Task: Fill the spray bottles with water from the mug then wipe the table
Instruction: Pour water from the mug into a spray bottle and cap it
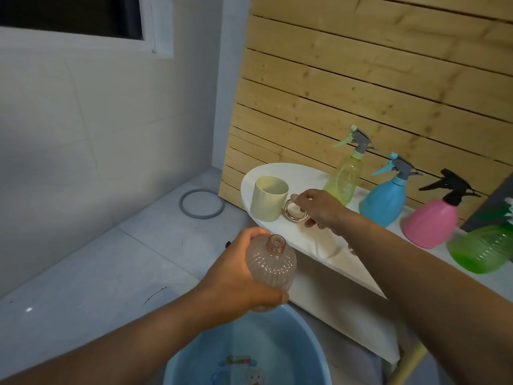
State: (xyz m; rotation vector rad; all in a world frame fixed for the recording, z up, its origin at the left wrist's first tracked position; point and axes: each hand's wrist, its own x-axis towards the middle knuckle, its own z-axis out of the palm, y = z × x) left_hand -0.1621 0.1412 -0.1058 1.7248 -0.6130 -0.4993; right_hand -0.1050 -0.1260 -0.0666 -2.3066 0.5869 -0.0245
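My left hand (236, 276) grips a clear pinkish ribbed bottle (273, 266) with no cap on its neck, held upright over a blue basin (311, 337). A cream mug (268, 197) stands on the left end of the white table (280, 170). Its gold ring handle (296, 213) points right. My right hand (319, 208) reaches across the table, with fingertips curled round that handle above and below. I cannot see inside the mug well enough to tell whether it holds water.
Along the table's back stand a yellow-green spray bottle (345, 176), a blue one (385, 198), a pink one (431, 220) and a green bottle (483, 248). A white cloth (329, 247) lies by my right wrist. A grey ring (201, 203) lies on the tiled floor.
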